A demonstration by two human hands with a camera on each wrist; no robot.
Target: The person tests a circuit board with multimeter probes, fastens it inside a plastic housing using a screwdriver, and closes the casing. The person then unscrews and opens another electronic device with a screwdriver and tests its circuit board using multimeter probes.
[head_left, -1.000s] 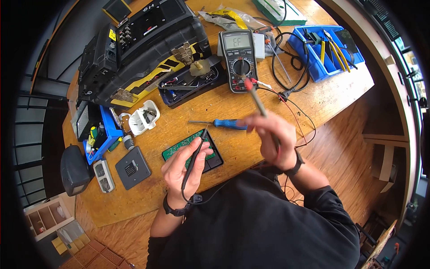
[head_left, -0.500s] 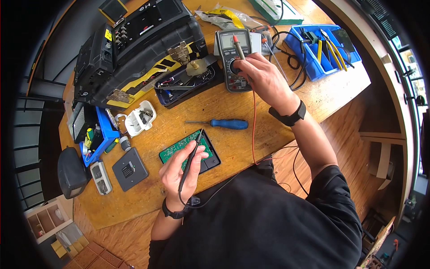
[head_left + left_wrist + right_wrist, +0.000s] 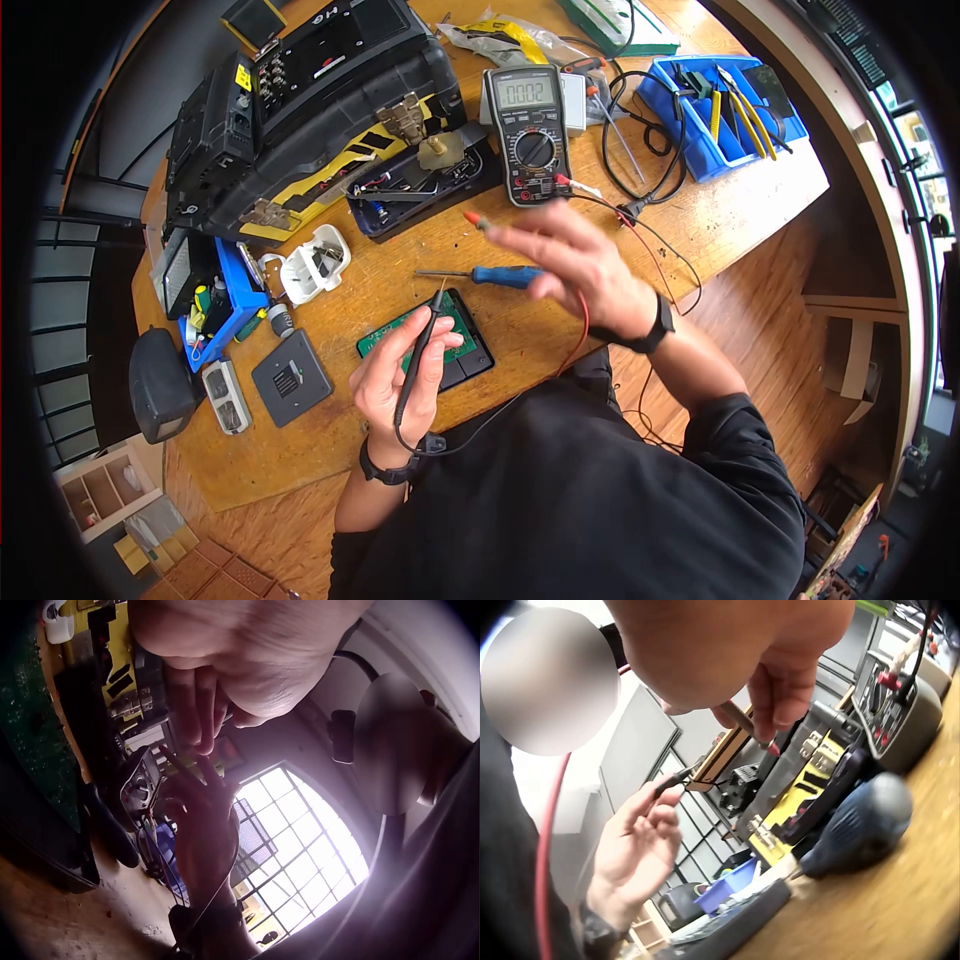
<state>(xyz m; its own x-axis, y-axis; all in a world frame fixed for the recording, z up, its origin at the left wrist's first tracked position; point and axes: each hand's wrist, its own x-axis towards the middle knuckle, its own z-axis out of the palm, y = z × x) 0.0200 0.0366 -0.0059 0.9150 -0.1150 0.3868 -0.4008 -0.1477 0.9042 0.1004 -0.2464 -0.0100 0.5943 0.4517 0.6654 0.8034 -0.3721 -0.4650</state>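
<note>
My left hand [image 3: 388,388] pinches a black test probe [image 3: 413,368], its bare metal tip upward. Below that hand lies a green circuit board [image 3: 376,340] in a black case [image 3: 475,362], partly hidden by the fingers. My right hand [image 3: 598,278] is above the table, over the handle end of a blue screwdriver [image 3: 488,274]. Between its thumb and fingers it holds the red test probe [image 3: 742,720], red tip toward the left. Behind the hands the multimeter [image 3: 531,118] stands with digits on its display and both leads plugged in.
A large black and yellow case [image 3: 330,165] fills the back left, with a dark parts tray [image 3: 415,198] before it. The blue bin [image 3: 660,110] of pliers is back right. Left lie a dark cover plate [image 3: 290,378] and a white box [image 3: 313,265]. The red lead [image 3: 584,325] hangs by my right wrist.
My right hand went up to the multimeter's dial, then came back toward me with the red probe. The display changed from letters to digits. My left hand stays nearly still over the board.
</note>
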